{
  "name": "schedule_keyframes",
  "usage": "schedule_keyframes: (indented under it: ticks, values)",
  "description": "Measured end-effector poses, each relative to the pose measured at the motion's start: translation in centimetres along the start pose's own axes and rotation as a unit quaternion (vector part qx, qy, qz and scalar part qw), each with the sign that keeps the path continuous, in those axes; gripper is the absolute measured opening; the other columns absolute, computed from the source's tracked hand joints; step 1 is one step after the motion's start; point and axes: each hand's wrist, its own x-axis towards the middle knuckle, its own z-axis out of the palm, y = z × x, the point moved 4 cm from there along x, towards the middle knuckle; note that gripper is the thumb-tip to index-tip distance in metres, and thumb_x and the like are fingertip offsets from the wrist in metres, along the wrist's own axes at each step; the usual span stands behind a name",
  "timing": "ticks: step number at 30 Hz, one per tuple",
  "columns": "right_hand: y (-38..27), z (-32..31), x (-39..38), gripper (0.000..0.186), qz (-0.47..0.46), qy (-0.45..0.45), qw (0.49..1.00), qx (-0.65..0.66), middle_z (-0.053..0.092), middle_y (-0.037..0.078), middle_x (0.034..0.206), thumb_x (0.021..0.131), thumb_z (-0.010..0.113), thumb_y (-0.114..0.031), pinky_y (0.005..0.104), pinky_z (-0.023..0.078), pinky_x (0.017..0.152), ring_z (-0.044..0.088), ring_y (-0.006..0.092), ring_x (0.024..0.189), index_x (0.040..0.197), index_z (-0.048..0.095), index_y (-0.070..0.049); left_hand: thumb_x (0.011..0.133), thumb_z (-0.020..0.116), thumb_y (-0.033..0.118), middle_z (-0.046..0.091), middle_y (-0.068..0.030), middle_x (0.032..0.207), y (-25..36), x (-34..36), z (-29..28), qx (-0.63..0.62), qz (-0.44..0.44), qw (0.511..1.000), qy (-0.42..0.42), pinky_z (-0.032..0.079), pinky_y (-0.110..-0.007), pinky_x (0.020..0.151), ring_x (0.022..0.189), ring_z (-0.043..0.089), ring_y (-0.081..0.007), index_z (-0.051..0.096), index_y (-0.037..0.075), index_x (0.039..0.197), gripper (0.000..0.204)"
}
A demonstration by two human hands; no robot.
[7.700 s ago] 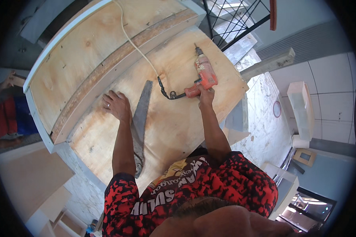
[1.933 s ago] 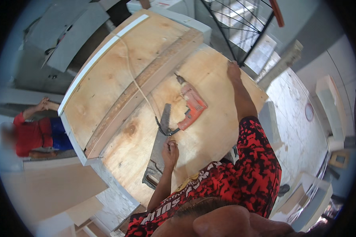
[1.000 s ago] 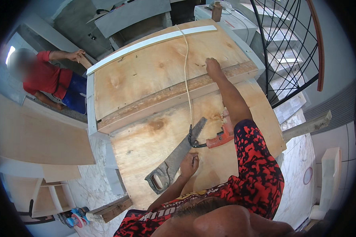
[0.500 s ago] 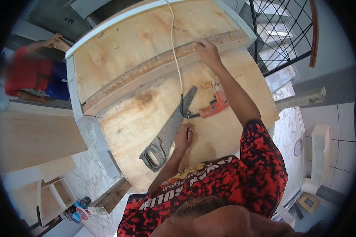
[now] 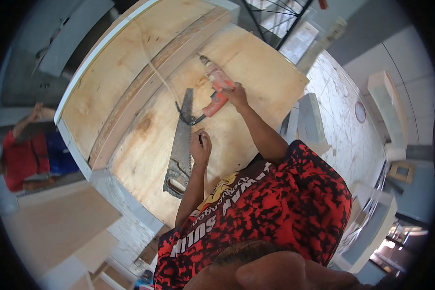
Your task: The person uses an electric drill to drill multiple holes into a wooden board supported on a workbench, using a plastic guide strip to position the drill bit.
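Observation:
My left hand (image 5: 199, 146) is closed on the plywood sheet, just right of the saw blade, around something small and dark I cannot make out. The hand saw (image 5: 179, 150) lies flat, teeth facing right, handle toward me. Up and to the right, my right hand (image 5: 235, 94) grips the body of a red corded drill (image 5: 215, 105), whose bit points up-left. The drill's black plug joins a cream cord (image 5: 159, 72) near the saw's tip. Both tools lie over the lower plywood panel (image 5: 266, 65), beside a raised panel with a long batten (image 5: 121, 125).
A co-worker in red (image 5: 29, 159) stands at the left, one hand raised by a board. Loose panels (image 5: 58, 217) lie at lower left. Railing (image 5: 290, 24) and steps are at top right, with a timber (image 5: 324, 41) below them and a pale box (image 5: 386, 111) at right.
Over the last second my right hand has come from the raised panel down to the drill. My view has swung, shifting and rotating the bench. My left hand remains beside the saw.

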Motion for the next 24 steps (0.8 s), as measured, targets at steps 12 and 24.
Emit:
schedule_keyframes:
  ticks: [12, 24]
  values:
    - [-4.8, 0.5, -5.3, 0.079, -0.005, 0.019, 1.000, -0.017, 0.062, 0.022, 0.093, 0.062, 0.085, -0.033, 0.0352, 0.057, 0.062, 0.068, 0.0253, 0.080, 0.108, 0.035, 0.006, 0.078, 0.070, 0.018, 0.054, -0.0248, 0.125, 6.9, 10.4, 6.0, 0.290, 0.051, 0.944, -0.145, 0.049, -0.047, 0.090, 0.111, 0.055, -0.0445, 0.034, 0.005, 0.141, 0.073]
    - [3.9, -18.3, -5.9, 0.060, -0.200, 0.199, 0.874, -0.395, 0.039, 0.023, 0.142, 0.085, 0.064, -0.035, 0.0587, 0.028, 0.106, 0.034, 0.0400, 0.133, 0.131, 0.050, 0.001, 0.080, 0.071, 0.017, 0.067, -0.0120, 0.088, 21.1, 13.2, 1.4, 0.040, 0.093, 0.969, -0.224, 0.049, -0.031, 0.068, 0.075, 0.063, -0.0191, 0.061, 0.001, 0.114, 0.039]
